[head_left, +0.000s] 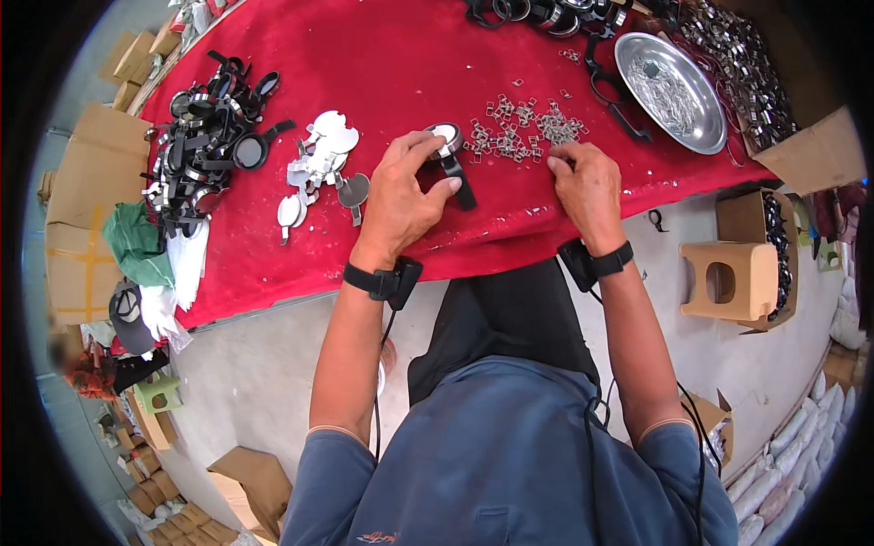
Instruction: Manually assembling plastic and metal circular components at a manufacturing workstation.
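My left hand [403, 188] is closed on a round silver-rimmed piece with a black strap [465, 193], index finger on the round part and thumb against the strap. The piece lies at the near part of the red-covered table. My right hand [587, 189] rests at the near right edge of a pile of small metal clips [517, 127], its thumb and index finger nearly together. Whatever may be between those fingertips is too small to make out. Left of my left hand lies a loose heap of flat white and silver discs with tabs [330, 146].
Many black-strapped round pieces [205, 136] are heaped at the table's left. An oval metal dish [713, 136] of thin metal parts stands at the right, beside an open carton [810, 155]. Below the table's right side sits a brown stool [739, 280].
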{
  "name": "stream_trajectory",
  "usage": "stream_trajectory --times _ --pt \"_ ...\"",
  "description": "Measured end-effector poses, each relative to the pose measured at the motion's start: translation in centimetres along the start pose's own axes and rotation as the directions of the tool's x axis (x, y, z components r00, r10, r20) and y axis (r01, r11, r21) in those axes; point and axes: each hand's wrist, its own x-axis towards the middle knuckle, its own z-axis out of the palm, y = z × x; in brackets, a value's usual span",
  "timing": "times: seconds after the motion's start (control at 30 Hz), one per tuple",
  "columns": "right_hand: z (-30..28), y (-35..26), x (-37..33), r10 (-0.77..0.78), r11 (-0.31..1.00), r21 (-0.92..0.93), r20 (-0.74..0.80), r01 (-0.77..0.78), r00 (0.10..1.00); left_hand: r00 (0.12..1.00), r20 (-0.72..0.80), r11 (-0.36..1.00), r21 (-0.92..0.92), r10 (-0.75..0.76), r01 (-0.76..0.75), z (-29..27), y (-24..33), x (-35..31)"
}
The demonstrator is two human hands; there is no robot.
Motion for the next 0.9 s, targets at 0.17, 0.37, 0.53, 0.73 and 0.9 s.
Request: stream_trajectory --times 0.17,0.37,0.53,0.73,0.9 --pt "1.6 -0.2 0.8 -0.045 0.992 -0.117 -0.003 0.044 0.999 1.000 0.014 1.000 -0.008 -0.026 0.027 -0.2 0.3 0.1" --pt "1.6 -0.2 0.4 0.012 1.000 -0.006 0.007 -0.012 1.000 1.000 0.002 0.999 -0.038 -0.025 0.025 -0.2 0.0 0.0" --pt "1.4 0.1 1.3 -0.007 0.993 0.122 -0.019 0.009 1.000 1.000 -0.010 0.999 -0.036 -0.017 0.016 -0.4 -0.3 -0.1" --pt "0.5 0.3 2.6 -0.218 0.969 -0.104 0.053 0.222 0.975 1.000 0.003 0.998 -0.051 -0.030 0.030 -0.3 0.3 -0.1" --pt "-0.2 -1.2 4.1 -0.049 0.997 0.064 0.048 0.046 0.998 0.998 0.001 0.993 -0.099 -0.058 0.058 -0.3 -0.2 0.1"
